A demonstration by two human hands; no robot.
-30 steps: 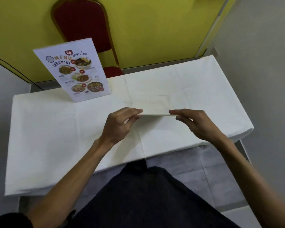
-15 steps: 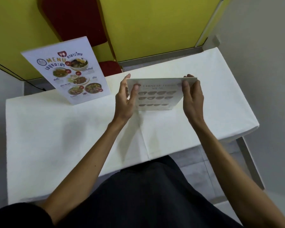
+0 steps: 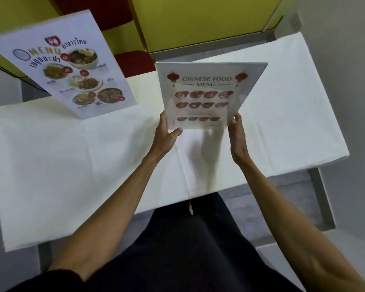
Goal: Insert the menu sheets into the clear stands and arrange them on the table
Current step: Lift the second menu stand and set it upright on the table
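Note:
I hold a Chinese food menu (image 3: 207, 95) upright above the middle of the white-clothed table (image 3: 72, 165), its printed side facing me. My left hand (image 3: 167, 133) grips its lower left corner and my right hand (image 3: 236, 133) grips its lower right corner. I cannot tell whether this menu sits inside a clear stand. A Thai food menu (image 3: 65, 66) stands upright at the table's back left, apart from both hands.
A red chair (image 3: 133, 62) with a gold frame stands behind the table against a yellow wall (image 3: 198, 22). The table's right edge (image 3: 343, 148) drops off near a grey floor. My dark clothing fills the bottom of the view.
The Chinese menu went from lying flat on the table to raised and upright facing me. Both hands slid from its sides to its lower corners. The view moved closer to the table.

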